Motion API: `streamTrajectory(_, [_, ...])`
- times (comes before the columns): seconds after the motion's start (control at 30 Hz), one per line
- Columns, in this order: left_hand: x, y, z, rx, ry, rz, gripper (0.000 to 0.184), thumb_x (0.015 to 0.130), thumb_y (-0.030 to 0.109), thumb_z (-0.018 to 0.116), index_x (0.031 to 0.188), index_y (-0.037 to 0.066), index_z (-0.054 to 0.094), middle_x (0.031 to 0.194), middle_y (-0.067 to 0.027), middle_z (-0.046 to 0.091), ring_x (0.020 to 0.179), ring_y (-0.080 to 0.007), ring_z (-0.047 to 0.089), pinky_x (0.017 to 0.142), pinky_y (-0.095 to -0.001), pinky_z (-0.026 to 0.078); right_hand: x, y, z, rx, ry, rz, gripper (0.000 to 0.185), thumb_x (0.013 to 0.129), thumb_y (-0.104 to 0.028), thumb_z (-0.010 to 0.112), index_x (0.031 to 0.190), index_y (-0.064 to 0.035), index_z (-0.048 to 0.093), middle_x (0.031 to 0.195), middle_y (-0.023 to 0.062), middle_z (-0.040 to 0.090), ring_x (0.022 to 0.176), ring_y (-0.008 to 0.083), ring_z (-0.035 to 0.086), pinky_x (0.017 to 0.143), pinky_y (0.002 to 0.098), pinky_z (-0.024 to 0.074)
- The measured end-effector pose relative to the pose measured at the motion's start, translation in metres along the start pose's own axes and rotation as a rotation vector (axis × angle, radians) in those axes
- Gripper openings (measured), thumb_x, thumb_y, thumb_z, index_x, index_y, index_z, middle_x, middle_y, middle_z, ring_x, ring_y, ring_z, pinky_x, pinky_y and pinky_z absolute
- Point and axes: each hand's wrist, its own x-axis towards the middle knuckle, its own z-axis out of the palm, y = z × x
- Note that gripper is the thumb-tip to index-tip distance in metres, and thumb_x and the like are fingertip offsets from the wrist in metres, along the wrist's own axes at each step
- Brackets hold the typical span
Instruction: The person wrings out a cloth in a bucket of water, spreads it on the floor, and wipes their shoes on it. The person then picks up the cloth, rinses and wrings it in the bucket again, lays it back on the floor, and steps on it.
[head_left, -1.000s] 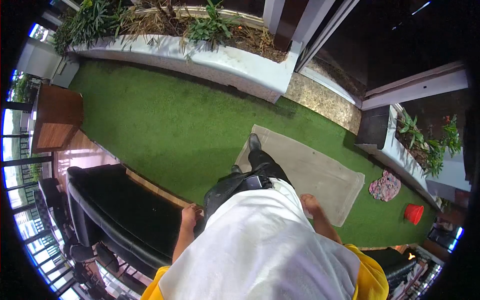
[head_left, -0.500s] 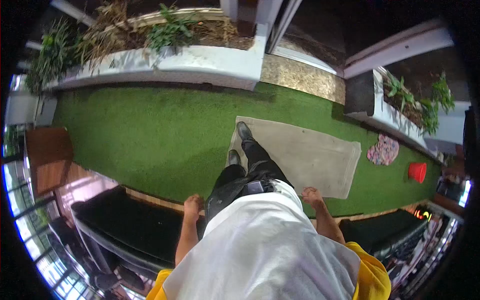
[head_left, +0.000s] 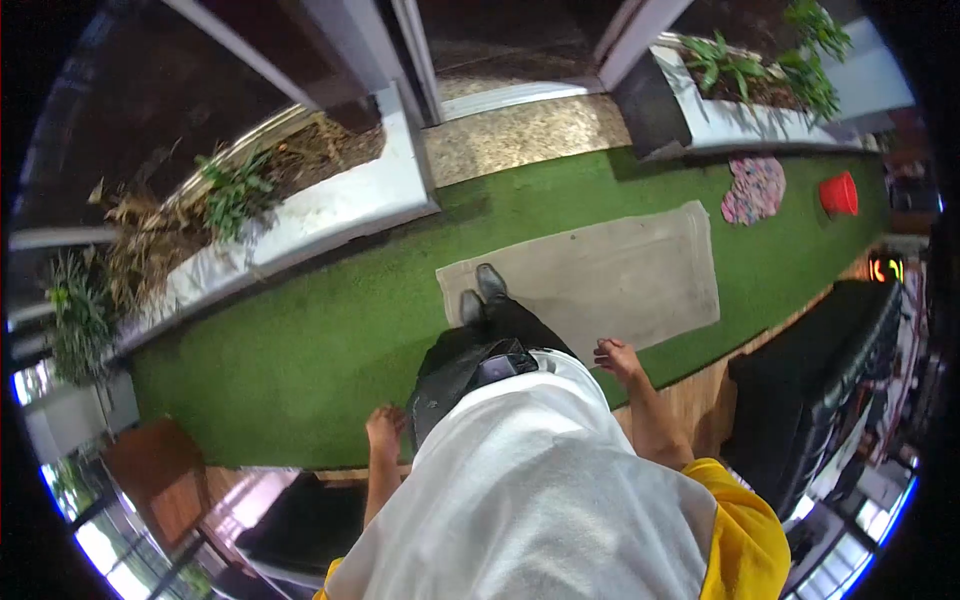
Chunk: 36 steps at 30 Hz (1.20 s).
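Observation:
My left hand hangs beside my dark trousers, over the green artificial turf. Its fingers are loosely bent and apart, and nothing shows in them. On the other side my right hand is held out from my hip, just over the near edge of the beige mat. Its fingers are slightly curled with gaps between them, holding nothing. Both black shoes stand on the mat's left end. A dark object with a shiny face sits at my waist.
White planters with plants flank a stone doorstep. A pink patterned mat and a red bucket lie to the right. Black padded benches stand behind me on both sides, with a brown wooden piece at left.
My view has turned to the right, so the planters and mat appear tilted and the doorway is nearer the middle. My feet have come closer together on the mat. Both hands still hang empty.

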Motion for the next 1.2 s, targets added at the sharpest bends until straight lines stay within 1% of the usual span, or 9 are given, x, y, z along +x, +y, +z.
streamTrajectory(0.07, [0.030, 0.061, 0.020, -0.165, 0.071, -0.300, 0.022, 0.087, 0.018, 0.054, 0.101, 0.001, 0.058, 0.083, -0.0084, 0.062, 0.070, -0.0176, 0.058, 0.059, -0.0283, 0.046, -0.008, 0.012, -0.008, 0.057, 0.005, -0.032, 0.034, 0.084, -0.030, 0.061, 0.110, -0.0073, 0.058, 0.089, 0.0065, 0.063, 0.072, 0.0176, 0.061, 0.064, 0.0310, 0.0502])
streamTrajectory(0.3, [0.077, 0.107, 0.064, -0.209, -0.071, -0.300, 0.034, 0.085, 0.015, 0.057, 0.115, -0.001, 0.052, 0.096, -0.0116, 0.061, 0.077, -0.0189, 0.060, 0.065, -0.0268, 0.046, -0.022, 0.150, -0.089, 0.092, 0.128, 0.135, 0.026, 0.085, -0.032, 0.059, 0.100, -0.0113, 0.061, 0.078, 0.0019, 0.060, 0.061, 0.0140, 0.055, 0.053, 0.0277, 0.0438])
streamTrajectory(0.43, [0.061, 0.068, 0.077, -0.136, -0.140, -0.281, 0.015, 0.084, 0.011, 0.055, 0.095, 0.003, 0.058, 0.077, -0.0066, 0.059, 0.063, -0.0162, 0.056, 0.052, -0.0263, 0.043, -0.024, 0.162, -0.110, 0.108, 0.209, 0.241, 0.016, 0.087, -0.019, 0.051, 0.094, -0.0074, 0.059, 0.074, 0.0025, 0.058, 0.061, 0.0138, 0.055, 0.050, 0.0254, 0.0417])
streamTrajectory(0.5, [0.054, 0.033, 0.073, -0.210, -0.175, -0.382, 0.008, 0.083, 0.011, 0.055, 0.087, 0.005, 0.058, 0.072, -0.0039, 0.057, 0.060, -0.0147, 0.054, 0.050, -0.0259, 0.041, -0.009, 0.168, -0.128, 0.402, 0.059, 0.201, 0.013, 0.086, -0.020, 0.052, 0.089, -0.0088, 0.058, 0.073, 0.0017, 0.057, 0.058, 0.0132, 0.054, 0.047, 0.0246, 0.0389])
streamTrajectory(0.63, [0.037, 0.025, 0.091, -0.297, -0.363, -0.523, 0.007, 0.084, 0.012, 0.053, 0.080, 0.007, 0.056, 0.068, -0.0019, 0.054, 0.055, -0.0130, 0.050, 0.047, -0.0252, 0.038, 0.001, 0.109, -0.156, 0.234, 0.111, 0.111, 0.019, 0.085, -0.024, 0.055, 0.096, -0.0095, 0.059, 0.075, 0.0028, 0.060, 0.062, 0.0142, 0.055, 0.049, 0.0268, 0.0408])
streamTrajectory(0.83, [0.023, 0.110, 0.207, 0.354, -0.268, -0.262, 0.015, 0.086, 0.014, 0.051, 0.094, 0.004, 0.059, 0.070, -0.0030, 0.057, 0.056, -0.0146, 0.053, 0.047, -0.0258, 0.040, -0.002, 0.055, -0.182, 0.305, 0.263, 0.106, 0.017, 0.089, -0.025, 0.051, 0.095, -0.0112, 0.060, 0.073, 0.0005, 0.060, 0.060, 0.0126, 0.056, 0.052, 0.0262, 0.0430])
streamTrajectory(0.93, [0.062, 0.094, 0.227, -0.028, -0.259, -0.316, 0.024, 0.087, 0.015, 0.051, 0.107, 0.002, 0.057, 0.078, -0.0062, 0.061, 0.062, -0.0168, 0.058, 0.052, -0.0283, 0.047, -0.015, 0.067, -0.189, 0.321, 0.163, 0.057, 0.018, 0.090, -0.026, 0.050, 0.095, -0.0118, 0.060, 0.074, -0.0004, 0.060, 0.065, 0.0118, 0.057, 0.056, 0.0266, 0.0435])
streamTrajectory(0.97, [0.067, 0.091, 0.235, -0.028, -0.222, -0.312, 0.027, 0.087, 0.016, 0.051, 0.109, 0.002, 0.056, 0.081, -0.0076, 0.062, 0.064, -0.0177, 0.060, 0.054, -0.0287, 0.048, -0.024, 0.066, -0.187, 0.338, 0.235, 0.081, 0.016, 0.087, -0.020, 0.052, 0.093, -0.0070, 0.059, 0.065, 0.0010, 0.054, 0.054, 0.0131, 0.051, 0.049, 0.0271, 0.0404])
streamTrajectory(1.2, [0.045, 0.110, 0.316, 0.013, -0.095, -0.368, 0.025, 0.087, 0.017, 0.051, 0.107, 0.001, 0.056, 0.085, -0.0092, 0.062, 0.064, -0.0178, 0.059, 0.053, -0.0275, 0.048, 0.038, 0.184, -0.300, 0.524, 0.042, 0.209, 0.016, 0.085, -0.021, 0.055, 0.091, -0.0067, 0.059, 0.072, 0.0024, 0.057, 0.063, 0.0156, 0.055, 0.052, 0.0293, 0.0430])
